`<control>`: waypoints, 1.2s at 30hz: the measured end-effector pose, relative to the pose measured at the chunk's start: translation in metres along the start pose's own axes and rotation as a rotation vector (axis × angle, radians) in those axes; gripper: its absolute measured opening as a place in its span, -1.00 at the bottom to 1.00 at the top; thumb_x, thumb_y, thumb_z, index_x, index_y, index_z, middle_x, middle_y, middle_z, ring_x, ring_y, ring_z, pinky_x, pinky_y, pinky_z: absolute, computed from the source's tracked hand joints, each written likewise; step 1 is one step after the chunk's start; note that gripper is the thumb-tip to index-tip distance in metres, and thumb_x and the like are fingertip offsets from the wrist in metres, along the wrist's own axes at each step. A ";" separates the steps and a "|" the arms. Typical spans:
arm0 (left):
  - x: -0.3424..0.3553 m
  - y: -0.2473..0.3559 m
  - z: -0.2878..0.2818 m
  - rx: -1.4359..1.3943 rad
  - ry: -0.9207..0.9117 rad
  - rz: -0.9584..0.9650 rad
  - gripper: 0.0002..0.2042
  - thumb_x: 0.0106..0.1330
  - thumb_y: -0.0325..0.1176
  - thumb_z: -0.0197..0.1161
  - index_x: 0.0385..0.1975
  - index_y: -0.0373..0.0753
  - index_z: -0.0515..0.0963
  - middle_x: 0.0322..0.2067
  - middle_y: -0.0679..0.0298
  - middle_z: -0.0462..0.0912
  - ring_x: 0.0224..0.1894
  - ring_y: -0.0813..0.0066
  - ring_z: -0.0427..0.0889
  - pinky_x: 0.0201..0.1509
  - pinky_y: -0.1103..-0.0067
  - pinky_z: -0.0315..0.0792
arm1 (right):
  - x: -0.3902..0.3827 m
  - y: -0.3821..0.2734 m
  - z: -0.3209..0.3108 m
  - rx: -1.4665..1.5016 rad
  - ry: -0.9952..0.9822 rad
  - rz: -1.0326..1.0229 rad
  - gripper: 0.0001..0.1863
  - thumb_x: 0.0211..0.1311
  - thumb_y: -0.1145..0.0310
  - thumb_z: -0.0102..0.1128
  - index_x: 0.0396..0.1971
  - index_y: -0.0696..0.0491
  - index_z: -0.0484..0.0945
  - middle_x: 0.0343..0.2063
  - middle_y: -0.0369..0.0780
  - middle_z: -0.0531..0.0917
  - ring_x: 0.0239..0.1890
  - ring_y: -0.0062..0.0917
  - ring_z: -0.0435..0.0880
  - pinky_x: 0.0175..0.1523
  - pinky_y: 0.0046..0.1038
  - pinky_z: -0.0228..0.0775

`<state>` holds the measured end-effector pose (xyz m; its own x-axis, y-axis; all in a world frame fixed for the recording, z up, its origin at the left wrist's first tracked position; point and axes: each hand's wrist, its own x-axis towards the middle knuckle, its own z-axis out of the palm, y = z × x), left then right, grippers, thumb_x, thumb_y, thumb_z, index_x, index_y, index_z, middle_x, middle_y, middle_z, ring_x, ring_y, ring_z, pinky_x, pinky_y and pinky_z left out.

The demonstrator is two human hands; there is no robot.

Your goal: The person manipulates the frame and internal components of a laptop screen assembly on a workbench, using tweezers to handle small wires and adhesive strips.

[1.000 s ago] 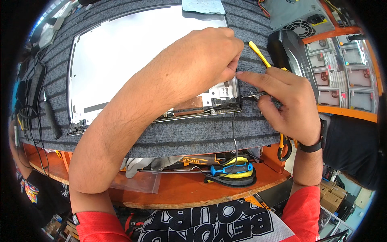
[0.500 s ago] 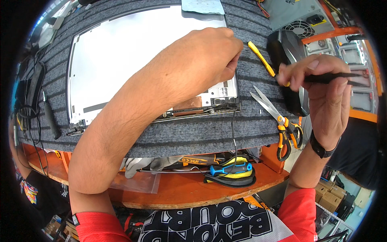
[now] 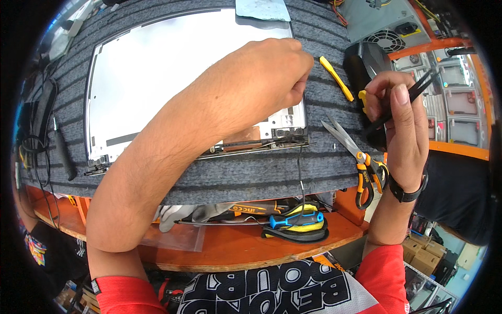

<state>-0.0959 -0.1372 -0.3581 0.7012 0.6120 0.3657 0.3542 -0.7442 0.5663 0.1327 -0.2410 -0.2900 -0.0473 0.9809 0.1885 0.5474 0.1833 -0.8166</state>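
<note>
A flat white display panel (image 3: 151, 78) in a thin dark frame lies on the mat, with hinges and a copper-coloured strip along its near edge. My left arm reaches across it. My left hand (image 3: 282, 70) is curled closed at the panel's right edge; its fingertips are hidden, so whatever they grip does not show. Raised at the right, my right hand (image 3: 402, 118) grips black tweezers (image 3: 417, 91), their tips pointing up and away to the right. Between my hands, a yellow pry tool (image 3: 336, 78) rests on the mat. Scissors (image 3: 360, 155) lie open-bladed nearer me.
The grey ribbed mat (image 3: 235, 183) covers the bench. A light blue pad (image 3: 263, 10) overlaps the panel's far edge. A black case (image 3: 361, 63) stands beside my right hand. A dark-handled screwdriver (image 3: 64, 152) lies left. The shelf below holds a blue screwdriver (image 3: 296, 220) and gloves (image 3: 175, 214).
My right hand has shifted left and turned, swinging the tweezers from nearly level to pointing up. My left hand stays at the panel's right edge.
</note>
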 end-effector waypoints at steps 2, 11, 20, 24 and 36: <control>0.000 -0.002 0.002 0.003 0.010 0.011 -0.88 0.22 -0.48 0.36 -0.32 -0.30 0.56 -0.33 0.15 0.59 -0.26 0.14 0.66 -0.12 0.35 0.57 | -0.002 -0.006 0.006 0.056 -0.016 0.025 -0.58 0.71 0.09 -0.15 -0.04 0.10 0.60 -0.26 -0.32 0.63 -0.30 -0.78 0.44 -0.24 -0.68 0.21; 0.000 -0.002 0.000 -0.031 0.006 0.012 -0.88 0.22 -0.47 0.36 -0.31 -0.31 0.58 -0.34 0.15 0.60 -0.27 0.15 0.66 -0.15 0.37 0.57 | 0.005 -0.005 0.003 0.137 -0.086 0.000 -0.76 0.56 0.49 0.13 0.08 0.29 0.58 -0.09 -0.07 0.70 -0.10 -0.45 0.76 -0.03 -0.50 0.60; 0.000 -0.002 0.001 -0.013 0.002 0.013 -0.88 0.22 -0.46 0.36 -0.32 -0.31 0.57 -0.33 0.13 0.60 -0.24 0.14 0.66 -0.13 0.35 0.56 | 0.003 -0.009 0.016 -0.132 -0.059 -0.137 -0.83 0.35 0.66 0.33 -0.10 0.32 0.64 -0.14 -0.05 0.79 -0.10 -0.48 0.81 0.02 -0.53 0.66; -0.001 0.000 -0.002 -0.009 -0.015 0.004 -0.88 0.22 -0.46 0.36 -0.33 -0.32 0.56 -0.33 0.13 0.59 -0.25 0.15 0.66 -0.13 0.35 0.56 | 0.003 -0.008 0.022 -0.197 -0.076 -0.158 -0.85 0.36 0.66 0.33 -0.11 0.32 0.65 -0.19 -0.08 0.81 -0.13 -0.51 0.81 0.00 -0.55 0.65; 0.000 -0.001 -0.001 -0.005 -0.025 0.007 -0.87 0.23 -0.46 0.38 -0.33 -0.31 0.56 -0.33 0.13 0.59 -0.26 0.16 0.66 -0.13 0.37 0.57 | 0.002 -0.003 0.031 -0.098 0.051 -0.181 -0.89 0.26 0.54 0.47 -0.27 0.25 0.76 -0.26 -0.24 0.83 -0.30 -0.60 0.80 -0.15 -0.58 0.63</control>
<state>-0.0963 -0.1362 -0.3581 0.7185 0.6002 0.3513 0.3467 -0.7470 0.5673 0.1047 -0.2378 -0.3040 -0.1111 0.9275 0.3570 0.6125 0.3468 -0.7103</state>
